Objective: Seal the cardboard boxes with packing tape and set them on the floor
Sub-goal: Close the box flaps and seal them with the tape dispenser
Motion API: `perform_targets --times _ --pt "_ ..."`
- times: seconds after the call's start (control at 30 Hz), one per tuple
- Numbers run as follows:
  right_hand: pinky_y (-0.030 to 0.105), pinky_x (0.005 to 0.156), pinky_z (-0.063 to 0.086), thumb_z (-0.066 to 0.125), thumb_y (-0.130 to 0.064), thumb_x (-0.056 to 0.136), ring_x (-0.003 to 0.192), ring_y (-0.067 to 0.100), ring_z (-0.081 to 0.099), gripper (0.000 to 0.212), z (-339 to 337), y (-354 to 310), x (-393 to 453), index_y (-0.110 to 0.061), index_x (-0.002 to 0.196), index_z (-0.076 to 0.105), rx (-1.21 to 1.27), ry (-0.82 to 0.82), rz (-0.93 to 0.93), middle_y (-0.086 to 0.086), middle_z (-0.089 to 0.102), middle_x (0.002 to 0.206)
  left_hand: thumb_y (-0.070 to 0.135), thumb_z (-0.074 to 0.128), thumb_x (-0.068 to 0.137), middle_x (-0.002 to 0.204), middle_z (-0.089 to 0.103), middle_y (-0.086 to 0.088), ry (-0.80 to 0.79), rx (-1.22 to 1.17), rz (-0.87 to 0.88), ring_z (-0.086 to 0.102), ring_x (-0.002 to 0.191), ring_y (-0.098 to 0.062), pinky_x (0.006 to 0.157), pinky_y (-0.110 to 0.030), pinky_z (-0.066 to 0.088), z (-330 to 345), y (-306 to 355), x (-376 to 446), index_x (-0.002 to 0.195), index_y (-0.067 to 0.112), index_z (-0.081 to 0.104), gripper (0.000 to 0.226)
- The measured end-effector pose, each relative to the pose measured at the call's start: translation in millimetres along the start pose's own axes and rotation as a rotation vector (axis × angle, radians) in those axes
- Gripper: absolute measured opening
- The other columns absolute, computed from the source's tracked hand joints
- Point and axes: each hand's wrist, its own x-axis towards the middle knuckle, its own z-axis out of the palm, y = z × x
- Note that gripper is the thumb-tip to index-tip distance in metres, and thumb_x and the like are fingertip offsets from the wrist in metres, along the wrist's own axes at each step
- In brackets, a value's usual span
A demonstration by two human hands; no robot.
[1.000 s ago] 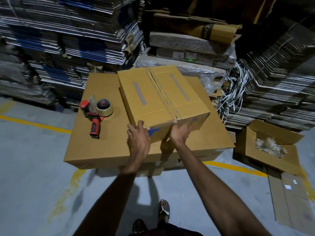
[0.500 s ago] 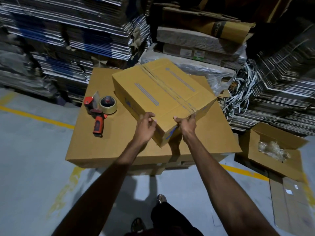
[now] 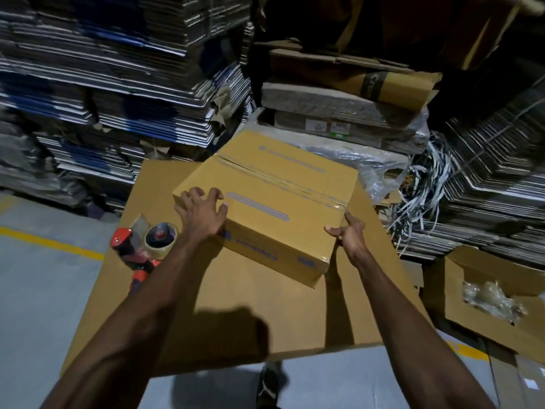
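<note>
The box (image 3: pixel 274 208) sits on the bench (image 3: pixel 236 314), top seam taped, so sealing looks done and the carry to the floor is in hand. The left hand (image 3: pixel 200 215) spreads its fingers over the near-left corner; the right hand (image 3: pixel 349 234) seems to press the right end, fingers apart. Next: a firm two-sided hold, then lift clear of the tape gun (image 3: pixel 141 246).

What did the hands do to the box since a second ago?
The box was turned on the big cardboard sheet, so a long side now faces the person. The left hand moved from its near corner onto its left end, fingers spread on top. The right hand shifted to its right corner. The tape dispenser stayed where it lay, and the tape still runs along the box's seam.
</note>
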Motion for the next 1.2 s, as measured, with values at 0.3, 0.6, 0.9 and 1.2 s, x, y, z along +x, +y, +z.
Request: perform_targets --times 0.3,0.6,0.9,1.2 --pt "0.051 0.100 0.057 0.087 -0.032 0.054 0.119 0.035 0.062 0.082 0 27 103 -0.028 0.133 0.064 -0.119 -0.009 -0.041 0.015 0.063 0.128 0.068 0.052 0.097 0.164 0.011 -0.021 -0.128 0.006 -0.091 0.005 0.150 -0.053 0.114 -0.077 0.002 11 -16 61 0.129 0.040 0.045 0.044" --pt "0.040 0.102 0.047 0.062 -0.005 0.089 0.120 0.034 0.053 0.064 34 -42 29 -0.021 0.149 0.049 -0.565 0.218 -0.173 0.011 0.038 0.138 0.082 0.050 0.088 0.165 0.008 -0.017 -0.227 0.027 -0.109 0.020 0.143 -0.055 0.109 -0.074 0.020 -9 -16 63 0.134 0.048 0.038 0.059" --pt "0.064 0.111 0.025 0.049 -0.054 0.103 0.134 0.031 0.040 0.049 141 -44 -19 -0.021 0.138 0.057 -0.968 -0.087 -0.584 0.013 0.047 0.134 0.084 0.042 0.089 0.165 0.008 -0.019 -0.253 0.064 -0.115 0.025 0.138 -0.055 0.108 -0.069 0.026 -14 -15 41 0.139 0.046 0.034 0.063" --pt "0.066 0.115 0.025 0.064 -0.062 0.092 0.148 0.028 0.031 0.083 218 -73 -27 -0.025 0.160 0.036 -1.122 -0.442 -0.838 0.011 0.033 0.159 0.044 0.057 0.100 0.141 0.039 -0.011 -0.083 -0.157 0.013 0.043 0.126 -0.037 0.103 -0.051 0.041 -14 -36 -11 0.136 0.031 0.054 0.038"
